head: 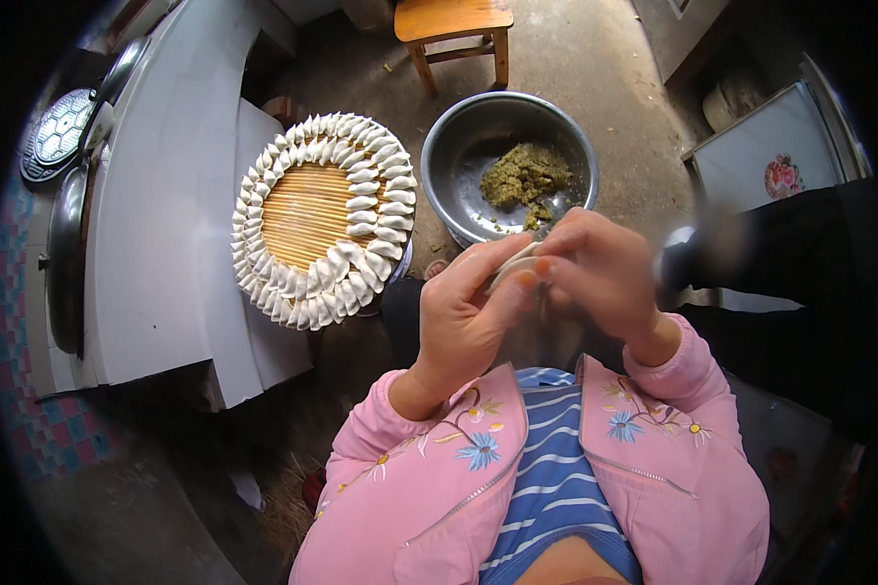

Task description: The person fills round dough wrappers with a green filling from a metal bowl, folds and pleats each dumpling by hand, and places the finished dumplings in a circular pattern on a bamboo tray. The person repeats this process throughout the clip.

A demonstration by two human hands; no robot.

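Note:
Between my two hands is a folded dumpling wrapper point(513, 268), its pale edge showing between the fingers. My left hand point(475, 296) grips its near side with thumb and forefinger. At the other end, my right hand point(596, 267) pinches the dough, and that hand is slightly blurred. Whatever lies inside the fold is hidden by my fingers. Just beyond my hands stands a metal basin point(461, 175) with a mound of greenish filling point(524, 174) in it. To the left, a round tray of thin slats point(304, 212) carries rings of shaped white dumplings point(362, 188).
A white-topped counter point(168, 219) runs along the left, bearing a dark lidded pan point(66, 259) and a patterned metal lid point(64, 126). A wooden stool point(453, 20) stands at the far side. Dark-clothed limbs of another person point(790, 248) reach in from the right, near a low cabinet point(768, 157).

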